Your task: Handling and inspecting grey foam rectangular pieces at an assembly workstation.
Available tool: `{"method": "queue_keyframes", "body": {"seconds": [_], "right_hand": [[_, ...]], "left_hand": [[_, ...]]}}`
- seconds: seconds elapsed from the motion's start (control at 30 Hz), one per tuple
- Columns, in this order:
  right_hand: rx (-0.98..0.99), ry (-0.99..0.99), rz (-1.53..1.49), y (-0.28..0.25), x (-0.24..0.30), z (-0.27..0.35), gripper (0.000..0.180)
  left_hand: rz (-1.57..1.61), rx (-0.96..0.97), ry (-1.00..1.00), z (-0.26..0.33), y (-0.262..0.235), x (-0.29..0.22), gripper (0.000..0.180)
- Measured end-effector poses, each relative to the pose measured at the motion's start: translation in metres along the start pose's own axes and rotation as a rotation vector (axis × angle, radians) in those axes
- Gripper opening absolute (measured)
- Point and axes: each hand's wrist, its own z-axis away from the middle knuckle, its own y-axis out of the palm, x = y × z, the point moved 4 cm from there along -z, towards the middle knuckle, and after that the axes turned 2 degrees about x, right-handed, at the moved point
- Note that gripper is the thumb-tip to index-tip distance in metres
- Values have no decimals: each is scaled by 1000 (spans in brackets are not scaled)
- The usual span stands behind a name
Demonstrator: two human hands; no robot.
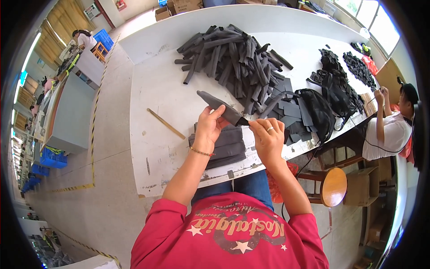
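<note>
Two hands are holding one dark grey foam sleeve (pixel 220 106) above the front part of the white worktop (pixel 156 89). The left hand (pixel 208 127) is closing around the sleeve's middle from below, thumb up, and the right hand (pixel 268 139) is pinching its near end between the fingertips; a ring is showing on one finger. Both forearms are coming up from the lower edge, bent inward, and a thin bracelet is sitting on the left wrist.

Just under the hands a flat stack of grey pieces (pixel 224 148) is lying, partly covered by the left wrist. A wooden stick (pixel 165 123) is resting to the left, apart from it. Behind, a big pile of dark tubes (pixel 233 58) is filling the worktop's middle, and black straps (pixel 331 94) are heaping on the right, hard to tell one from another. Another person (pixel 389 125) is sitting at the far right edge, partly cut off.
</note>
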Motion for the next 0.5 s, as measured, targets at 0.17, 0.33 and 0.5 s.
{"method": "queue_keyframes", "body": {"seconds": [0.17,0.33,0.5], "right_hand": [[-70,-71,126,4,8,1,28],[-83,2,98,10,15,5,45],[-85,10,-68,23,26,8,49]], "left_hand": [[3,-22,132,21,16,-6,29],[6,-77,344,45,29,-16,47],[162,333,227,37,46,5,34]]}}
